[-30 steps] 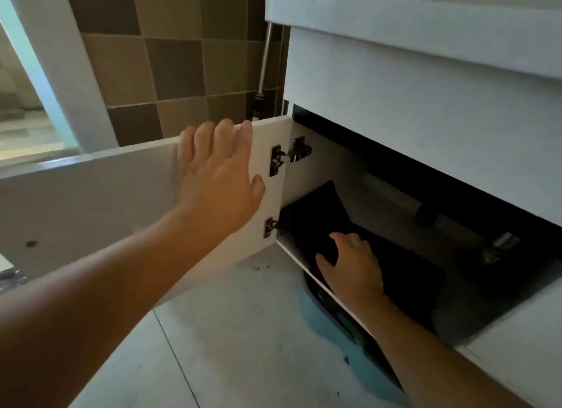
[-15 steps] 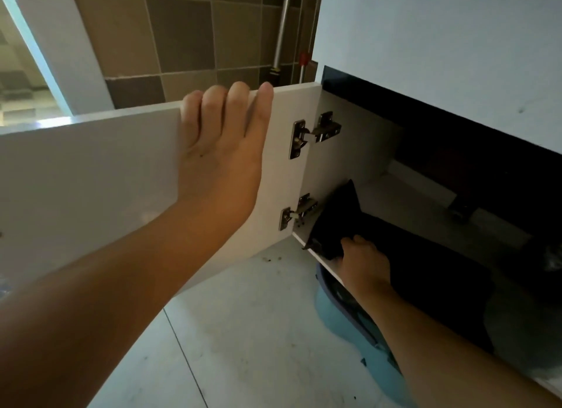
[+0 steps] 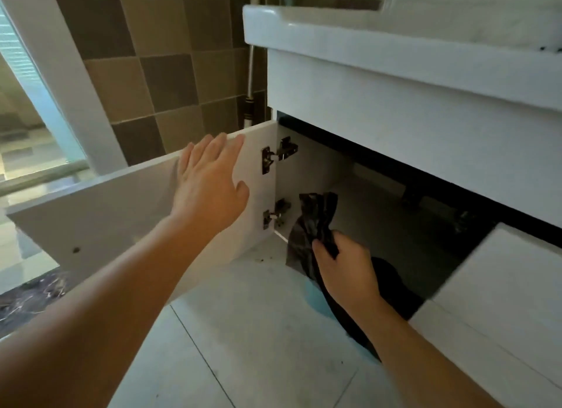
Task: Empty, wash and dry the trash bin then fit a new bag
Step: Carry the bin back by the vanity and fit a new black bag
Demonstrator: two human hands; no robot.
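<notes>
A crumpled black plastic bag (image 3: 313, 222) sticks up at the front left corner of the open cabinet under the sink. My right hand (image 3: 343, 268) grips it, fingers curled round its bunched middle, and the bag's lower part trails down past my wrist. My left hand (image 3: 209, 182) lies flat with straight fingers on the inside face of the open white cabinet door (image 3: 115, 222). A bit of a light blue bin (image 3: 314, 298) shows on the floor below the cabinet's edge, mostly hidden by my right arm and the bag.
The white sink basin (image 3: 334, 33) overhangs the cabinet. Two metal hinges (image 3: 278, 155) hold the door. A second white door (image 3: 501, 286) stands at the right. Brown tiled wall, a vertical pipe (image 3: 252, 82) and a pale tiled floor (image 3: 243, 347) surround the spot.
My right hand has closed on the black bag and lifted it from the cabinet floor, so it now bunches upward. My left hand stays on the door. The view has pulled back.
</notes>
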